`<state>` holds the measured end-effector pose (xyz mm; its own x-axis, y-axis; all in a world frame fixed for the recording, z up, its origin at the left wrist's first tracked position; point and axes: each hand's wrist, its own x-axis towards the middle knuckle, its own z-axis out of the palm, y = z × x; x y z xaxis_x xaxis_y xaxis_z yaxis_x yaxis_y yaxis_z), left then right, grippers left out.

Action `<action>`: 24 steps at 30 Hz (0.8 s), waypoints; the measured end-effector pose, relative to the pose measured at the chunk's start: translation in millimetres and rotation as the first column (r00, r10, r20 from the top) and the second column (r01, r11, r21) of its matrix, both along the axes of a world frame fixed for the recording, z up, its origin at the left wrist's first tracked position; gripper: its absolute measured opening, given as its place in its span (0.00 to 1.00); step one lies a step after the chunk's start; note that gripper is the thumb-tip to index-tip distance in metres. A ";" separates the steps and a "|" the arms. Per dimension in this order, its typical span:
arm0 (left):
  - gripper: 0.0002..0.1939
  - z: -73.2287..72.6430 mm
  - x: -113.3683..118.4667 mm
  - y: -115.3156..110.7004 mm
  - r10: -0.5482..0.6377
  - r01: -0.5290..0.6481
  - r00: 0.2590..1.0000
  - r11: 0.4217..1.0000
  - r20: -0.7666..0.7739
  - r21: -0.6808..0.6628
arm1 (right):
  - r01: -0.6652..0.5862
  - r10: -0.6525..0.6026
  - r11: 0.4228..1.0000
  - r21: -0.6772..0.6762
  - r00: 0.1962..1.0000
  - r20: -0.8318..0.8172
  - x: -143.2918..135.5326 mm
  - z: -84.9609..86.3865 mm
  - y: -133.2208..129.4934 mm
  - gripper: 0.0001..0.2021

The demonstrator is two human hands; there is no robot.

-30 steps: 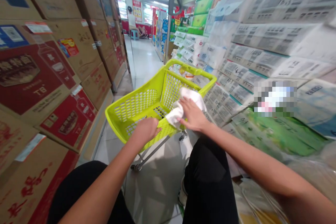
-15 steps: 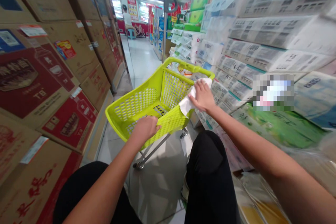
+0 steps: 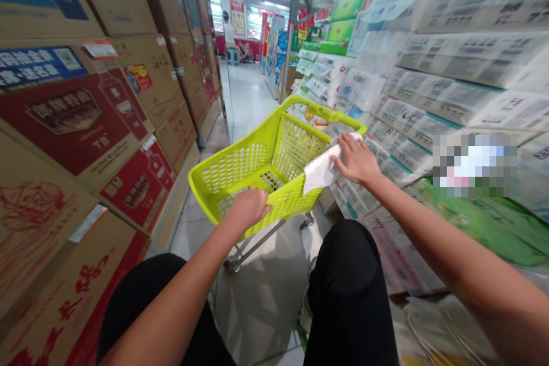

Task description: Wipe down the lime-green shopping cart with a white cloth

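A lime-green plastic shopping cart (image 3: 234,163) stands at an angle before my knees, its basket holding nothing that I can see. My left hand (image 3: 249,209) is closed round the near side rim. Farther along that rim, close to the handle, my right hand (image 3: 357,159) presses a white cloth (image 3: 319,171) against the plastic, fingers bent over the edge. Part of the cloth hangs over the outer side, and some is hidden under the palm. The push handle (image 3: 326,111) is at the far right end of the basket.
Stacked cartons (image 3: 64,114) line the left side. Wrapped paper packs (image 3: 450,63) are piled high on the right. A grey metal post (image 3: 289,40) rises behind the cart. Tiled floor (image 3: 246,88) runs back to a person near a blue stool (image 3: 233,56).
My view has turned slightly left, so everything sits farther right. My right hand has slid a little along the rim towards the handle with the cloth. My left hand keeps its hold.
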<state>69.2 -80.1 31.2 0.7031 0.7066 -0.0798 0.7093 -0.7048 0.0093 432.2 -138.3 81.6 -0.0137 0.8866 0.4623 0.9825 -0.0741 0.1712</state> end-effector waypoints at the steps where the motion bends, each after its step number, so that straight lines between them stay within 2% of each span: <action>1: 0.22 0.1 0.9 0.4 0.000 0.000 1.000 1.000 -0.001 -0.008 | 0.049 -0.048 0.998 0.025 0.999 -0.016 10.7 5.8 6.2 0.41; 3: 0.22 1.2 2.2 1.1 0.008 -0.008 1.000 1.000 -0.002 -0.024 | 0.137 -0.133 0.987 0.077 0.989 -0.062 17.0 9.4 15.8 0.42; 6: 0.21 3.8 2.4 2.0 0.020 -0.019 1.000 0.999 0.002 -0.031 | 0.195 -0.181 0.973 0.122 0.976 -0.119 -13.5 -6.4 17.6 0.44; 8: 0.21 4.6 1.5 1.5 0.038 -0.037 0.999 0.999 0.013 -0.027 | 0.132 -0.120 0.987 0.097 0.985 -0.121 -53.9 -27.3 8.2 0.43; 11: 0.21 3.5 0.1 -2.0 0.083 -0.083 0.996 0.997 0.045 -0.008 | -0.072 0.072 0.997 0.005 0.992 -0.107 -114.0 -59.1 -14.4 0.44; 13: 0.20 1.7 -0.9 -4.8 0.099 -0.100 0.993 0.995 0.064 0.010 | -0.164 0.161 0.986 -0.032 0.983 -0.092 -131.8 -69.1 -26.3 0.44; 14: 0.20 0.8 -1.5 -5.6 0.098 -0.099 0.993 0.995 0.067 0.016 | -0.185 0.182 0.982 -0.046 0.981 -0.075 -130.3 -68.8 -29.5 0.43; 16: 0.20 -0.8 -2.5 -5.6 0.078 -0.079 0.995 0.997 0.064 0.015 | -0.172 0.171 0.983 -0.065 0.985 -0.024 -107.0 -57.5 -28.9 0.41; 21: 0.20 -2.2 -1.5 -1.3 0.013 -0.013 0.999 1.000 0.049 0.011 | 0.069 -0.069 0.998 0.001 0.998 0.013 3.2 -1.9 5.5 0.42; 24: 0.20 -2.1 2.9 -1.6 -0.001 0.000 0.999 1.000 0.054 0.015 | 0.172 -0.170 0.984 0.040 0.984 -0.049 39.9 17.6 28.8 0.44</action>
<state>72.1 -81.7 29.1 0.7062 0.7073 -0.0316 0.7080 -0.7053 0.0370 472.1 -109.5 99.2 0.1585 0.8527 0.4977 0.9613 -0.2483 0.1192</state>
